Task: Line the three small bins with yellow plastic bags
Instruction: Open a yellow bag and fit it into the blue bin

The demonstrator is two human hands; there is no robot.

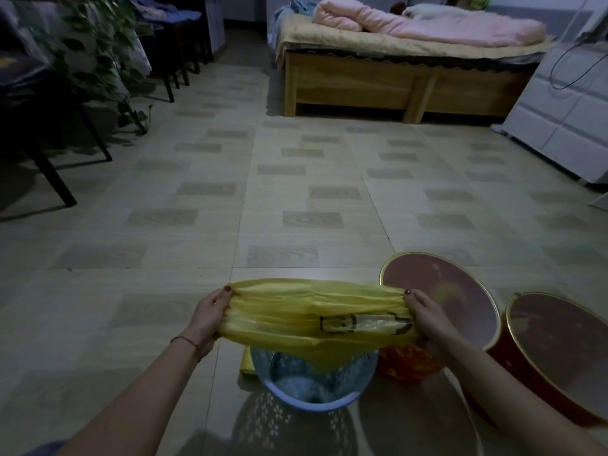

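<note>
A yellow plastic bag (296,314) with a black smiley print is stretched wide between my two hands, just above a pale blue perforated bin (316,396) on the floor. My left hand (210,320) grips the bag's left end; my right hand (427,320) grips its right end. The bag's lower part dips into the blue bin. Two red bins with gold rims stand to the right: one (460,291) behind my right hand, the other (559,357) at the far right. A flat yellow piece (246,363), probably more bags, lies on the floor left of the blue bin.
Tiled floor (296,192) stretches ahead. A wooden bed (394,83) with pink bedding stands at the back. Dark chairs (171,44) and a leafy plant (98,60) are at the left. A white panel (566,120) leans at the right.
</note>
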